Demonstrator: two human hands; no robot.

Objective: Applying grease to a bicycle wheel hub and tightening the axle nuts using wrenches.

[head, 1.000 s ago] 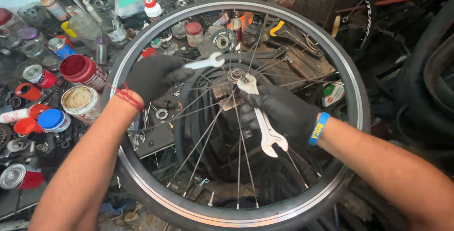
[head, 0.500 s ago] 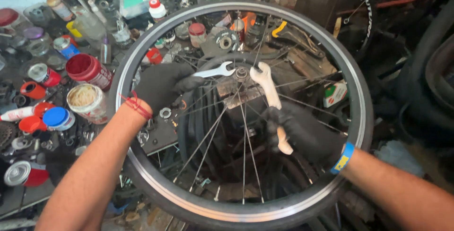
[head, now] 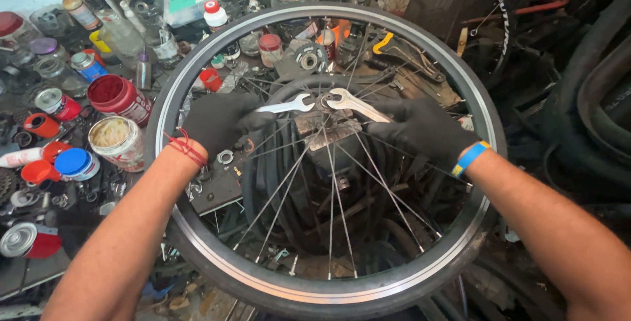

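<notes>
A spoked bicycle wheel with a silver rim and black tyre lies flat in front of me. My left hand, in a black glove with a red string at the wrist, grips a silver open-ended wrench whose jaw sits at the hub. My right hand, also in a black glove with a blue and yellow wristband, grips a second silver wrench that meets the hub from the right. The two wrench heads face each other at the axle.
Left of the wheel stand several tins, jars and bottles, among them a red paint can and a grease tub. Black tyres pile up at the right. Another wheel leans at the back. Black inner tubes lie under the spokes.
My right hand has swung its wrench from pointing down toward me up to nearly level on the right of the hub. The left hand and its wrench stay at the hub.
</notes>
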